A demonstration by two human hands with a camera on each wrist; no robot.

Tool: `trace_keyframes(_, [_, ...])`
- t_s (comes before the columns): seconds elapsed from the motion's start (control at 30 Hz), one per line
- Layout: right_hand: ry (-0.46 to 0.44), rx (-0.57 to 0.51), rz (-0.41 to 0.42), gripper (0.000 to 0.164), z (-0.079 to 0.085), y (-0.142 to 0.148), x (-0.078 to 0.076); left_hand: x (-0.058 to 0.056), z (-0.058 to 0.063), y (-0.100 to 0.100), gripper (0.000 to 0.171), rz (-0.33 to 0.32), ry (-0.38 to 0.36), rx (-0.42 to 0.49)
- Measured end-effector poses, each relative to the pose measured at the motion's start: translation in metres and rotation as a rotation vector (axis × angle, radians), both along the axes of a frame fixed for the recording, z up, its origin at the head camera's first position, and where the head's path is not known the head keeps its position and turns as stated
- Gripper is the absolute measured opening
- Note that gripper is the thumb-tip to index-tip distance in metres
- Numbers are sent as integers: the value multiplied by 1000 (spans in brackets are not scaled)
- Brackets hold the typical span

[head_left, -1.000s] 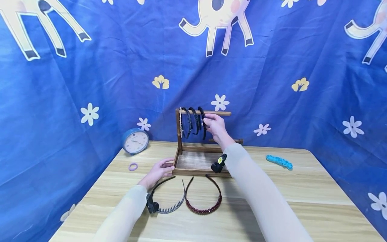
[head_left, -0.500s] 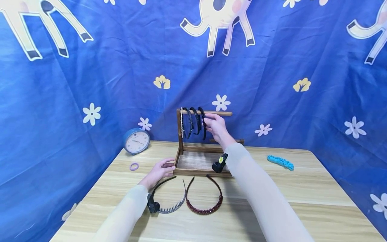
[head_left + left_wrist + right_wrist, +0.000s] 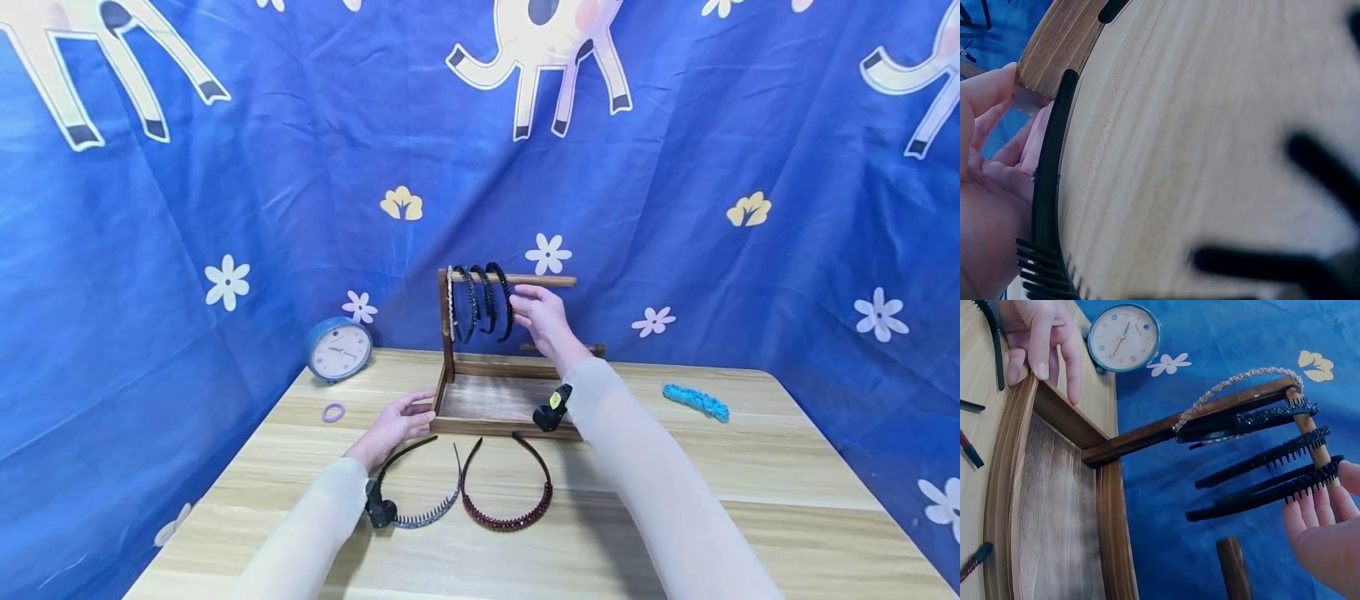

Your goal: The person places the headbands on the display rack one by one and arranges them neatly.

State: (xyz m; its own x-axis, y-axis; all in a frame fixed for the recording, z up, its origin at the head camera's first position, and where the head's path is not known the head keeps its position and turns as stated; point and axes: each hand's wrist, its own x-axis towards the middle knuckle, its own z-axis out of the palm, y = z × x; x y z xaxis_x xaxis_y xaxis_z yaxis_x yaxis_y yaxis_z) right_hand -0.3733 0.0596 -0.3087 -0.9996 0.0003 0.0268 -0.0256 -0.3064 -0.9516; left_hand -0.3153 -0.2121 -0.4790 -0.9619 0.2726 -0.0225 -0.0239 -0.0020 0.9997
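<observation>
The right hand [image 3: 542, 315] has pulled a little away from the black headband [image 3: 501, 302] on the wooden rack [image 3: 495, 392]; its fingers are spread and just beside the headband. The left hand [image 3: 396, 425] stays flat, fingers straight, on the rack's corner. No words can be read. The wooden counter [image 3: 750, 492] stands before a blue cartoon cloth [image 3: 225, 167].
</observation>
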Motion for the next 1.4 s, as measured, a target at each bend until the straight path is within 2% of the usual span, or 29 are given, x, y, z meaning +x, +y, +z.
trace_keyframes(0.13, [17, 20, 12, 40, 0, 11, 2, -1, 1, 1, 55, 2, -9, 3])
trace_keyframes(0.33, [21, 53, 24, 33, 0, 29, 6, 1, 3, 1, 51, 14, -6, -5])
trace_keyframes(0.5, [32, 87, 38, 34, -2, 41, 13, 1, 2, 1, 53, 9, -5, -8])
trace_keyframes(0.63, [54, 111, 77, 37, -4, 50, 22, 2, 2, 0, 54, -15, 35, -1])
trace_keyframes(0.8, [58, 120, 129, 33, -9, 59, 35, 3, 1, -2, 53, -49, 99, 13])
trace_keyframes(1.03, [51, 154, 183, 31, -22, 72, 54, 0, 2, 0, 52, 22, -10, -5])
trace_keyframes(1.17, [70, 145, 199, 27, -28, 78, 65, -1, 2, 1, 51, 33, -15, -8])
trace_keyframes(1.4, [117, 184, 248, 39, -38, 88, 85, 0, 2, 1, 52, 8, 10, -13])
